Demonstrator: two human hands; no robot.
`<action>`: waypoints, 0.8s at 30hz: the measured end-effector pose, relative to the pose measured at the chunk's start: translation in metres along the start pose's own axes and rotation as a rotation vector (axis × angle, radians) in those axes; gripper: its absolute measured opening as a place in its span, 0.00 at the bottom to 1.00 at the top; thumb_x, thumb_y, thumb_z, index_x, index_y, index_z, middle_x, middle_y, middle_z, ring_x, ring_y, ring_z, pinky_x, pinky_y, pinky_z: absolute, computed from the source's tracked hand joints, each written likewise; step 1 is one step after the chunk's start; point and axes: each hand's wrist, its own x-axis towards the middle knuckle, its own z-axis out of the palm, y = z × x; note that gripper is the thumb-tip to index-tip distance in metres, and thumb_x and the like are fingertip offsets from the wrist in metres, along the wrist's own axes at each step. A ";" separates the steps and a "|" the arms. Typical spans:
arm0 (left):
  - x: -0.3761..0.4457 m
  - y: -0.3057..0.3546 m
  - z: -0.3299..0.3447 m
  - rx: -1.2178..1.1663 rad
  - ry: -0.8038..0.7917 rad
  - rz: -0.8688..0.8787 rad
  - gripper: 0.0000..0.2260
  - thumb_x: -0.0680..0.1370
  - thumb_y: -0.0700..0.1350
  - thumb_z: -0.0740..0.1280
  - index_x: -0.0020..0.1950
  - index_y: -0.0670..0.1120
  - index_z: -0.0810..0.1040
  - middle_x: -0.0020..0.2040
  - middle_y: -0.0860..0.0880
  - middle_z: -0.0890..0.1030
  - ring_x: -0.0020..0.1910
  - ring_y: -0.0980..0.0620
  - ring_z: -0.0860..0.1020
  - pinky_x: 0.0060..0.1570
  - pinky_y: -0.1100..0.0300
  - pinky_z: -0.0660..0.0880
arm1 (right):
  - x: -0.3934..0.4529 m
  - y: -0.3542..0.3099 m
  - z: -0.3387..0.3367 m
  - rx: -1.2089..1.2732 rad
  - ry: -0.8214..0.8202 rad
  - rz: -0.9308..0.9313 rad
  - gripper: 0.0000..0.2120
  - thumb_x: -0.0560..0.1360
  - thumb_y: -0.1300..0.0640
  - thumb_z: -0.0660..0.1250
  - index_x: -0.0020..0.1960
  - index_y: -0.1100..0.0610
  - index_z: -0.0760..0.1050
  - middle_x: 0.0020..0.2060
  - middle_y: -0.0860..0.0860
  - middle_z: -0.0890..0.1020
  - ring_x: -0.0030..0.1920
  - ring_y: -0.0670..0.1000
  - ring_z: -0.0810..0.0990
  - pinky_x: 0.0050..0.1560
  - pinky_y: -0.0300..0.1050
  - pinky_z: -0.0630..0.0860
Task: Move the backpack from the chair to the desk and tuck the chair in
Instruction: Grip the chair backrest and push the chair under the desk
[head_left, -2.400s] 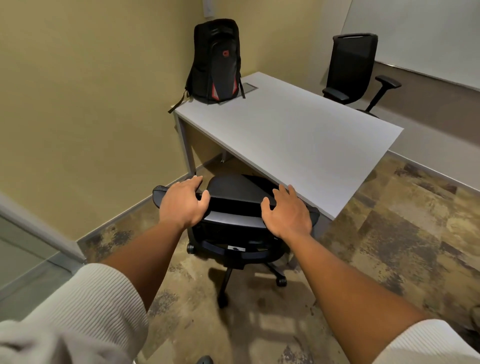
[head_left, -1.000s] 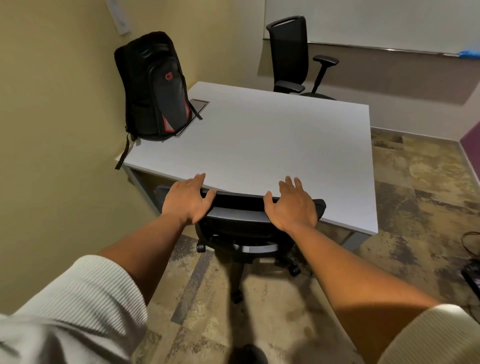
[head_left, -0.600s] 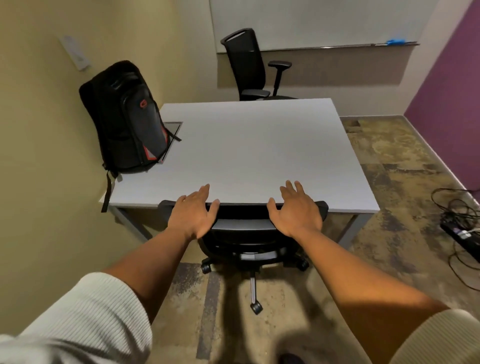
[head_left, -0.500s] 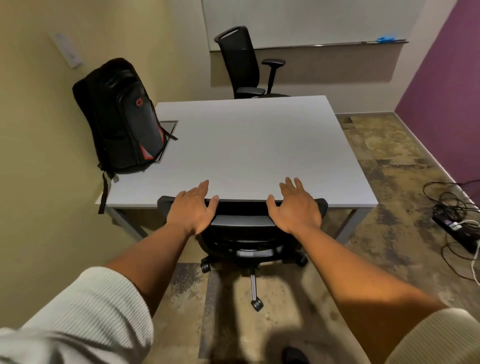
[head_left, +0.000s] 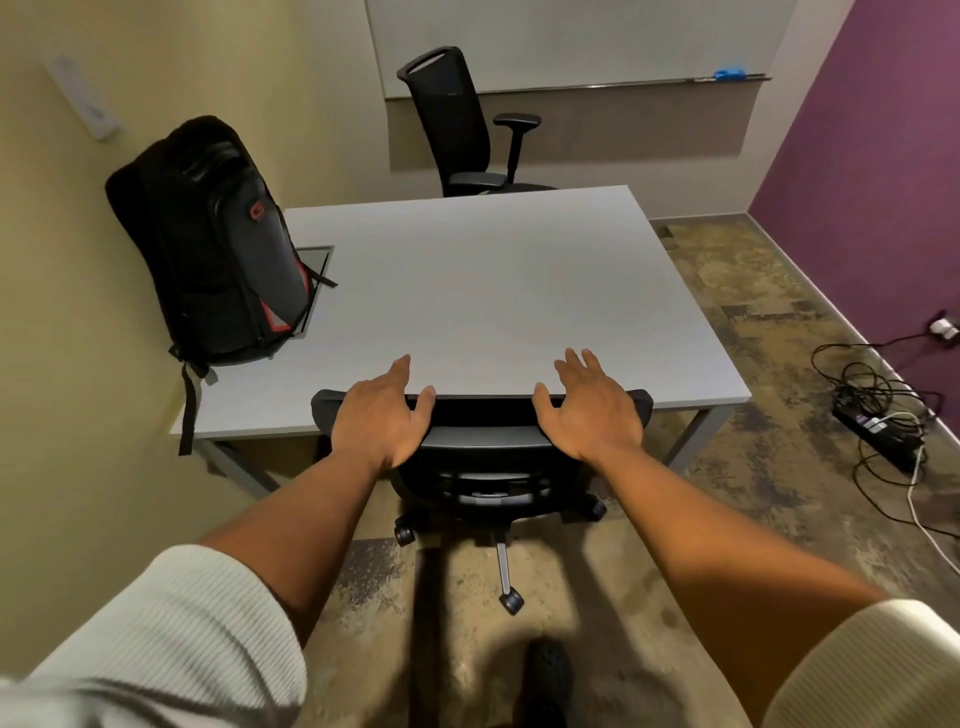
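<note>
A black backpack (head_left: 223, 249) with red trim stands upright on the left side of the grey desk (head_left: 493, 291), leaning against the yellow wall. The black office chair (head_left: 483, 452) is pushed under the desk's near edge, so only its backrest top and wheeled base show. My left hand (head_left: 382, 415) lies flat on the left end of the backrest top. At the right end my right hand (head_left: 587, 410) does the same. Both have fingers spread and straight, reaching over the desk edge without curling around anything.
A second black office chair (head_left: 457, 119) stands behind the desk's far edge, below a whiteboard (head_left: 571, 41). A power strip (head_left: 878, 431) with tangled cables lies on the floor at the right, near the purple wall. My shoe (head_left: 545, 670) shows at the bottom.
The chair has rolled further under the desk with both hands on its backrest. My view has swung round to face the desk squarely. My fingers have straightened over the desk edge.
</note>
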 end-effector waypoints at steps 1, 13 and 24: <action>0.003 -0.001 0.000 -0.002 0.000 -0.005 0.32 0.79 0.67 0.49 0.79 0.51 0.56 0.70 0.44 0.75 0.67 0.38 0.73 0.65 0.43 0.71 | 0.003 -0.001 0.001 0.001 0.000 -0.002 0.30 0.80 0.40 0.51 0.76 0.56 0.63 0.79 0.52 0.60 0.79 0.52 0.52 0.72 0.53 0.63; 0.033 0.003 0.002 -0.013 0.032 -0.029 0.32 0.79 0.65 0.49 0.79 0.50 0.57 0.69 0.43 0.77 0.65 0.39 0.75 0.63 0.46 0.72 | 0.045 0.005 0.000 -0.003 -0.015 -0.010 0.30 0.80 0.40 0.51 0.76 0.55 0.63 0.79 0.50 0.60 0.79 0.51 0.52 0.71 0.54 0.63; 0.035 0.011 0.003 -0.009 0.014 -0.057 0.32 0.79 0.65 0.49 0.79 0.50 0.57 0.68 0.44 0.77 0.64 0.39 0.76 0.62 0.46 0.73 | 0.049 0.012 -0.005 0.013 -0.029 -0.022 0.30 0.80 0.40 0.52 0.76 0.55 0.63 0.79 0.51 0.60 0.79 0.51 0.52 0.72 0.54 0.62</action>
